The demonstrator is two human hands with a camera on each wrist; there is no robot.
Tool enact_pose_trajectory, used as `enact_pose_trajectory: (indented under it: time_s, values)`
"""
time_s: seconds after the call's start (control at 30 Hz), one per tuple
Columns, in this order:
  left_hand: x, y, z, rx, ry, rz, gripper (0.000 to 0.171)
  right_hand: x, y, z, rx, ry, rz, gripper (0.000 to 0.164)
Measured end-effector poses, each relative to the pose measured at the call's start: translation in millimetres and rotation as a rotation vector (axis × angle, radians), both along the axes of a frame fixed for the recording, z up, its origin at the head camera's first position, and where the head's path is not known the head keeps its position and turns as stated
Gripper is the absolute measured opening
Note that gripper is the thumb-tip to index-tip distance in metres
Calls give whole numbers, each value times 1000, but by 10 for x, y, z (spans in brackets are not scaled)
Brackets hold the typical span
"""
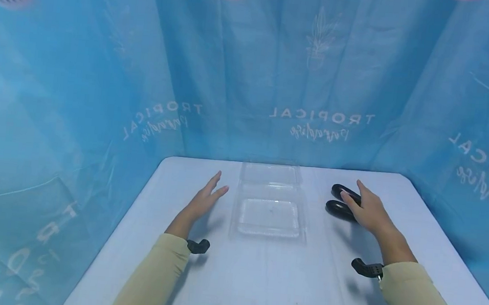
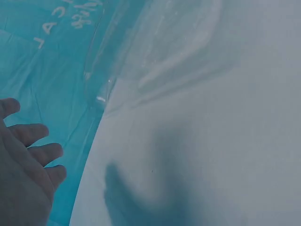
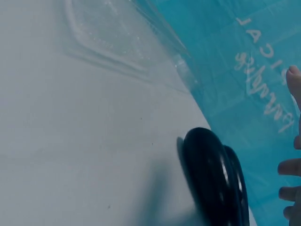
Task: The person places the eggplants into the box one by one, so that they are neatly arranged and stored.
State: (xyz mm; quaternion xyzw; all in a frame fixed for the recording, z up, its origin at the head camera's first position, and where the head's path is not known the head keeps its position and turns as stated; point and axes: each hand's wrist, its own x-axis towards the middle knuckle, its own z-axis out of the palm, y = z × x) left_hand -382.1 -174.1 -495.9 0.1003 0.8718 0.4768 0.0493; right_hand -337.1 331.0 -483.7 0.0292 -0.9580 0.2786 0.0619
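Two long, glossy, black objects (image 1: 339, 210) with rounded ends, resembling eggplants, lie side by side on the right of the table. Over their right ends hovers my right hand (image 1: 369, 211), fingers extended; it hides part of them in the head view. The right wrist view has the black pair (image 3: 209, 174) apart from the fingers (image 3: 289, 167). A clear plastic clamshell box (image 1: 270, 219) lies spread with its lid raised toward the back, mid-table. Left of this box, my left hand (image 1: 202, 202) is held above the table with fingers spread, holding nothing.
A white cloth covers the table (image 1: 258, 281). Blue printed curtains (image 1: 322, 81) hang behind it and along both sides, close to the table's edges. Black wrist mounts (image 1: 198, 246) stick out from both forearms.
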Motion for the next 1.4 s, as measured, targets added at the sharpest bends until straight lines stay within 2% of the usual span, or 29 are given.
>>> enact_pose_trajectory:
  time_s: [0.23,0.47,0.53,0.73,0.87,0.97,1.2,1.4]
  values:
    - [89,113,-37,68,5,27,99,153,151,-108,-21,85,-61,100]
    - [183,203,-190,143,-16,17,95,317,382,-273,-77,203,-126,75]
    - [207,224,-243,139,-28,16,95,341,443,-319,-111,193,-146,73]
    - [332,290,-370,192,-51,8,93,369,580,-449,-215,57,-203,82]
    - [427,328,-469,223,-30,-22,88,392,626,-508,-228,16,-210,85]
    - [487,349,-496,245,-5,-25,85,400,651,-546,-213,9,-199,86]
    - [520,346,-519,319,43,-72,80,378,672,-559,-198,-3,-190,77]
    - [554,338,-540,308,66,-101,75,346,667,-604,-176,-8,-164,60]
